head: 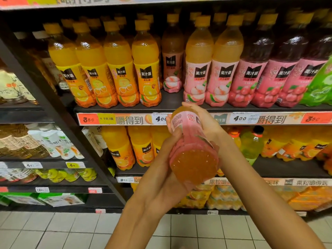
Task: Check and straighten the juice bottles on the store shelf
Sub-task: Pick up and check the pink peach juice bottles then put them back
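— Pink label, orange juice inside: is that the peach bottle (193, 148) both hands are on?

— Yes. It is tipped over, base toward the camera, cap end pointing away at the shelf edge (269, 109). The cap itself is hidden behind the fingers.

— How is it held?

— The left hand (162, 174) cups the lower body from the left, with the thumb lying up along the label. The right hand (203, 121) wraps the upper part from the right, fingers curled over the shoulder of the bottle. Both hands grip it; neither is free.

— And where does that put it?

— In the air in front of the shelving, off the shelf, just below and in front of the price strip (118, 119), which the upper end overlaps.

— What stands above the grip?

— Straight above it a gap in the front row, with one pink-labelled bottle (172, 65) set further back. Just right of the gap, two more peach bottles (198, 69) stand upright at the front. Further right come dark red bottles (251, 69); to the upper left of the hands, four orange juice bottles (118, 67) in a row.

— Below the grip?

— Behind the forearms, larger orange bottles (142, 146) on the lower shelf, and under them a pale tiled floor (53, 230).
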Available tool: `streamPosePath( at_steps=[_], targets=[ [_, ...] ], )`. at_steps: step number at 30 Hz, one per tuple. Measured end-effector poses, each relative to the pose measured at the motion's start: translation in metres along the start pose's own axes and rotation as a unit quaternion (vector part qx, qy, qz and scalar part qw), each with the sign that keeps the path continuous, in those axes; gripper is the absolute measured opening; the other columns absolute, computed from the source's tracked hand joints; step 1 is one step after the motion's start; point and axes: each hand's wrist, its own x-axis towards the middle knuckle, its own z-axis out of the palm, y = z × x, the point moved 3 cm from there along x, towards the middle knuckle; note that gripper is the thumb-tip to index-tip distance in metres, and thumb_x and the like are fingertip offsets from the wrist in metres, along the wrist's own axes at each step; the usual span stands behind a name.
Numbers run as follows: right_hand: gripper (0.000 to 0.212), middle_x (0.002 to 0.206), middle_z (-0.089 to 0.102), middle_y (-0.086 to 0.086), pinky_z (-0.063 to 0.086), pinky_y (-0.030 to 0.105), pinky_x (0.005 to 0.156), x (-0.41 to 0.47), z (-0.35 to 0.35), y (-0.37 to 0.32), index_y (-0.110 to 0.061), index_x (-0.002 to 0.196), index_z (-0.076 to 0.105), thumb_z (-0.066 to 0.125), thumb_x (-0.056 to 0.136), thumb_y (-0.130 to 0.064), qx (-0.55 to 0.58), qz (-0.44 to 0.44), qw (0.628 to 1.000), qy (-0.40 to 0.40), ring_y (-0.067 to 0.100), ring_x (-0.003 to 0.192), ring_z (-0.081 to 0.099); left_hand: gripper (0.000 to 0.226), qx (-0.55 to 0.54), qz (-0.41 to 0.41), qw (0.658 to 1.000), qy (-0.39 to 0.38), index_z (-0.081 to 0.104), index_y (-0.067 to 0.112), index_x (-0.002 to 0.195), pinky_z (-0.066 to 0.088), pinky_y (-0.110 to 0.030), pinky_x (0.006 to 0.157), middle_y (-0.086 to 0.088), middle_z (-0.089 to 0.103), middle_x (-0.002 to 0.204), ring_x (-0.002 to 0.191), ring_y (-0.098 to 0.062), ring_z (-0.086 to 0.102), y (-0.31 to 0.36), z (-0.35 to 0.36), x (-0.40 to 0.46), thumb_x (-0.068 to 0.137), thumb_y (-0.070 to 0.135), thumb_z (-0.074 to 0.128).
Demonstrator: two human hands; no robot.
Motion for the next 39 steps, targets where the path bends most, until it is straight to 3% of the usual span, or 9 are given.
streamPosePath(
  at_steps=[4, 10, 15, 18, 23, 29, 32, 35, 39],
  targets=[
    [0.057, 0.051, 0.062, 0.006, 0.053, 0.025, 0.055, -0.005, 0.006, -0.005, -0.007, 0.045, 0.064, 0.051, 0.095, -0.031, 0.047, 0.01, 0.996, -0.069, 0.019, 0.048, 0.064, 0.087, -0.025, -0.004, 0.999, -0.03, 0.054, 0.0, 0.128, 0.057, -0.038, 0.074, -0.022, 0.059, 0.112, 0.101, -0.032, 0.059, -0.005, 0.002, 0.001, 0.051, 0.01, 0.091],
    [0.02, 0.075, 0.068, 0.009, 0.058, 0.033, 0.069, -0.017, 0.019, -0.037, -0.01, 0.084, 0.067, 0.056, 0.089, -0.026, 0.062, -0.13, 0.979, -0.147, 0.023, 0.069, 0.068, 0.061, 0.184, 0.049, 0.982, 0.002, 0.068, 0.006, 0.109, 0.054, -0.045, 0.088, -0.017, 0.069, 0.106, 0.098, -0.03, 0.066, 0.002, -0.022, 0.005, 0.053, 0.018, 0.087],
    [0.019, 0.081, 0.071, 0.008, 0.058, 0.037, 0.074, -0.033, 0.019, -0.053, -0.008, 0.088, 0.062, 0.055, 0.09, -0.025, -0.035, -0.283, 0.947, -0.148, 0.023, 0.079, 0.07, 0.052, 0.54, 0.128, 0.828, 0.076, 0.058, 0.032, 0.113, 0.054, -0.021, 0.071, 0.007, 0.073, 0.099, 0.091, -0.01, 0.07, 0.02, -0.027, 0.008, 0.067, 0.048, 0.077],
    [0.028, 0.093, 0.072, 0.007, 0.056, 0.04, 0.086, -0.04, 0.018, -0.055, -0.009, 0.098, 0.064, 0.057, 0.085, -0.032, -0.139, -0.338, 0.924, -0.111, 0.025, 0.095, 0.069, 0.037, 0.551, 0.192, 0.807, 0.091, 0.059, 0.028, 0.107, 0.054, -0.017, 0.061, 0.005, 0.073, 0.089, 0.077, -0.008, 0.071, 0.019, -0.029, 0.015, 0.075, 0.03, 0.078],
    [0.034, 0.1, 0.071, -0.008, 0.052, 0.021, 0.079, -0.057, 0.014, -0.042, -0.024, 0.113, 0.058, 0.069, 0.081, -0.028, -0.281, -0.402, 0.867, -0.083, 0.009, 0.097, 0.067, 0.045, 0.534, 0.285, 0.787, 0.12, 0.056, 0.017, 0.11, 0.055, -0.028, 0.053, -0.007, 0.069, 0.083, 0.065, -0.015, 0.066, 0.026, -0.036, 0.027, 0.074, 0.001, 0.077],
    [0.046, 0.115, 0.064, 0.008, 0.053, 0.041, 0.09, -0.083, 0.022, -0.038, -0.016, 0.113, 0.056, 0.074, 0.072, -0.005, -0.271, -0.461, 0.826, -0.178, 0.026, 0.111, 0.062, 0.059, 0.578, 0.34, 0.732, 0.124, 0.053, 0.029, 0.114, 0.054, -0.021, 0.067, 0.009, 0.07, 0.099, 0.088, -0.008, 0.068, 0.036, -0.041, 0.041, 0.066, 0.012, 0.082],
    [0.049, 0.114, 0.062, 0.012, 0.045, 0.056, 0.097, -0.093, 0.025, -0.034, -0.015, 0.108, 0.057, 0.073, 0.065, 0.004, -0.32, -0.483, 0.79, -0.2, 0.032, 0.115, 0.058, 0.058, 0.59, 0.352, 0.714, 0.138, 0.055, 0.026, 0.114, 0.058, -0.035, 0.073, 0.005, 0.07, 0.102, 0.094, -0.013, 0.068, 0.04, -0.042, 0.049, 0.063, 0.019, 0.081],
    [0.05, 0.11, 0.062, 0.003, 0.043, 0.047, 0.101, -0.101, 0.027, -0.032, -0.017, 0.106, 0.057, 0.075, 0.064, 0.003, -0.37, -0.505, 0.749, -0.219, 0.021, 0.114, 0.058, 0.051, 0.606, 0.335, 0.71, 0.13, 0.056, 0.004, 0.115, 0.055, -0.05, 0.075, -0.01, 0.068, 0.102, 0.093, -0.023, 0.066, 0.039, -0.04, 0.056, 0.069, 0.012, 0.075],
    [0.051, 0.115, 0.062, 0.01, 0.046, 0.042, 0.099, -0.097, 0.02, -0.033, -0.014, 0.112, 0.056, 0.08, 0.067, -0.01, -0.349, -0.477, 0.774, -0.227, 0.026, 0.115, 0.057, 0.055, 0.601, 0.275, 0.745, 0.089, 0.056, 0.0, 0.114, 0.052, -0.015, 0.066, 0.003, 0.072, 0.092, 0.085, -0.008, 0.068, 0.04, -0.044, 0.05, 0.064, -0.001, 0.081]
  ],
)
